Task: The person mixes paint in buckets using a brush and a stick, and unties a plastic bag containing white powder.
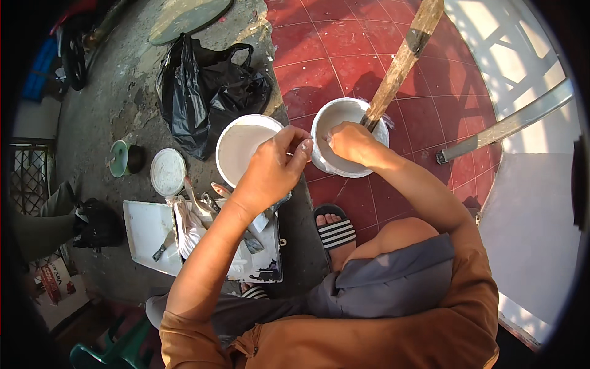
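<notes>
On the red tiles a white bucket (324, 126) with a messy, whitish rim stands in front of me. My right hand (351, 142) reaches inside it, fingers curled; what they hold, if anything, is hidden. My left hand (278, 161) is at that bucket's left edge, thumb and fingers drawn together near the rim. Whether they pinch the rim or something small, I cannot make out. Beneath and left of this hand sits a second white bucket (239, 144), pale inside. A rough wooden stick (402, 64) slants down over the first bucket's rim, its lower end behind my right hand.
An opened white case (147, 234) with scrapers, a brush and white cloth lies left of my legs. Beyond it are a round white lid (168, 172), a green pot (120, 158) and a black plastic bag (209, 92). A metal pole (510, 123) slants at right.
</notes>
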Demonstrator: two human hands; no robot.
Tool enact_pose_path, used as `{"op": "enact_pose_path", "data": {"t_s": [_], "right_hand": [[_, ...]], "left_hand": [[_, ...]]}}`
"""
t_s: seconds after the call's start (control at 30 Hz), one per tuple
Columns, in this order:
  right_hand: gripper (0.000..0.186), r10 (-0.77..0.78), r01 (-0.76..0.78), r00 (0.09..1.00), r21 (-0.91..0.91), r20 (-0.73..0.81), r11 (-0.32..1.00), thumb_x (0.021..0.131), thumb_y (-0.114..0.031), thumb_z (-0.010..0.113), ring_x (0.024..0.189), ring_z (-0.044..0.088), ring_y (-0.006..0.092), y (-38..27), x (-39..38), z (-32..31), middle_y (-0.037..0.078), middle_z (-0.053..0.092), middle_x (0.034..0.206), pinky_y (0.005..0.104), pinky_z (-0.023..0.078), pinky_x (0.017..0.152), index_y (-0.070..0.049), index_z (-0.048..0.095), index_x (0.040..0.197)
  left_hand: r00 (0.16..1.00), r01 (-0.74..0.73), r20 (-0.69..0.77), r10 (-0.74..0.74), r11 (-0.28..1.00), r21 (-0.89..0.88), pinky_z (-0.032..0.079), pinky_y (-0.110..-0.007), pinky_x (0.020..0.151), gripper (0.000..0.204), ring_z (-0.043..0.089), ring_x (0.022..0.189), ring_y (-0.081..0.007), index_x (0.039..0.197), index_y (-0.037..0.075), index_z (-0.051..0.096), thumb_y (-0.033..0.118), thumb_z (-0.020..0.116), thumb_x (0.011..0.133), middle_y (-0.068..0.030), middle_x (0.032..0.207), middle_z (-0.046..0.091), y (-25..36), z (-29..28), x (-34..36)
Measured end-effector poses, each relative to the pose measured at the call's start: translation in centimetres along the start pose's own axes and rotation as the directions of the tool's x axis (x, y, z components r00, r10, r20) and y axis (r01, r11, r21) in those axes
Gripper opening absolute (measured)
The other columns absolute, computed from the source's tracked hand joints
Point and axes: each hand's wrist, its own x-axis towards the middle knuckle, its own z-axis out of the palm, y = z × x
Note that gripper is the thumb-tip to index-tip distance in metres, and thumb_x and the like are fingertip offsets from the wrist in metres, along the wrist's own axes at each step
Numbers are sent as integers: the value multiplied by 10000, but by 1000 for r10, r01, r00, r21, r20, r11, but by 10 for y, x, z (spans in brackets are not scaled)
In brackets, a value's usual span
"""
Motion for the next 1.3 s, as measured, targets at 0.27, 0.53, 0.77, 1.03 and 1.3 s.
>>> {"op": "enact_pose_path", "data": {"t_s": [0.27,0.53,0.77,1.03,1.3], "right_hand": [[203,-107,107,994,8,18,994,889,-106,560,945,725,327,24,-10,32,180,734,1019,425,582,792,-19,724,973],[193,-161,152,984,117,74,982,877,-86,588,983,706,351,21,0,36,183,727,1055,427,575,825,-33,708,1019],[235,-115,44,989,551,95,833,849,-118,563,855,706,391,31,7,0,275,709,952,459,546,700,24,735,918],[321,-138,285,939,492,-314,823,912,-132,582,1175,586,365,26,-15,-16,251,627,1207,408,469,994,35,588,1186],[207,-325,418,896,323,-304,849,852,-102,618,1058,650,335,45,-19,16,149,672,1166,440,513,908,-18,680,1031]], "left_hand": [[855,515,109,-507,806,-292,454,-373,985,376,562,1205,-235,1243,-20,588,231,604,964,-142,1217,620,-18,100,116],[747,610,40,-664,660,-440,331,-457,1118,488,428,1359,-337,1401,-44,466,170,458,963,-224,1468,462,-42,120,151],[636,617,14,-772,497,-610,397,-492,1095,450,533,1271,-352,1387,-16,448,197,402,993,-208,1401,536,-87,115,139],[755,213,29,-655,203,-956,425,-408,1087,606,569,1240,-263,1366,-37,476,473,358,1062,-165,1373,565,-23,142,113],[649,446,-23,-761,405,-798,457,-458,1017,419,580,1200,-309,1302,-14,533,243,462,979,-189,1316,594,-15,143,115]]}}
